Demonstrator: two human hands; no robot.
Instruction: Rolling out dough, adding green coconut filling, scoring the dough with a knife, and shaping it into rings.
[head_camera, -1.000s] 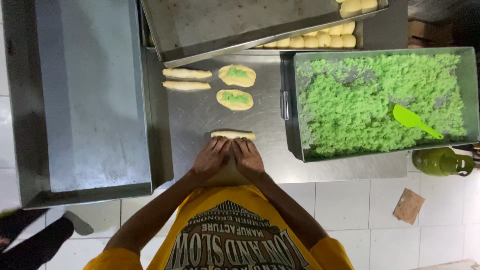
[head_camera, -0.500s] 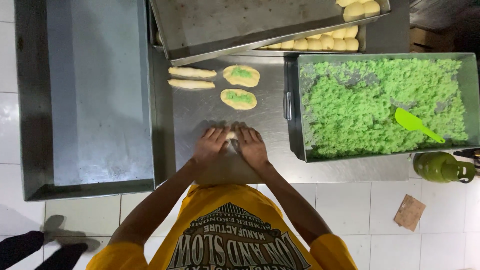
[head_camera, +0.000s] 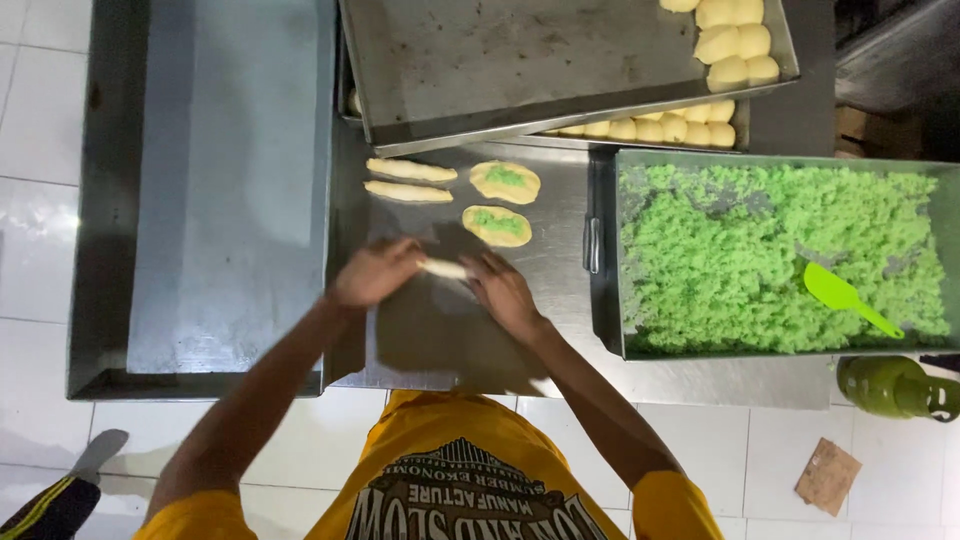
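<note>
Seen from above, the person's left hand (head_camera: 375, 272) and right hand (head_camera: 503, 288) each pinch one end of a rolled dough stick (head_camera: 445, 268) held just over the steel worktable (head_camera: 560, 250), near two green-filled dough rounds (head_camera: 497, 225). Pulled too hard, the soft stick could stretch thin, tear, or spill filling.

Pale dough, bright green filling, grey steel

Rolled dough piece (head_camera: 445, 268) pale cream; two flat dough rounds (head_camera: 503, 204) at 12 o'clock cream with green centres. Filling tray (head_camera: 600, 300) at 3 o'clock grey metal, crumbly filling (head_camera: 740, 250) vivid green, spatula (head_camera: 845, 297) lime green. Dough balls (head_camera: 735, 45) at 1 o'clock pale yellow. Shirt (head_camera: 440, 480) mustard yellow with a dark print, possibly black.
</note>
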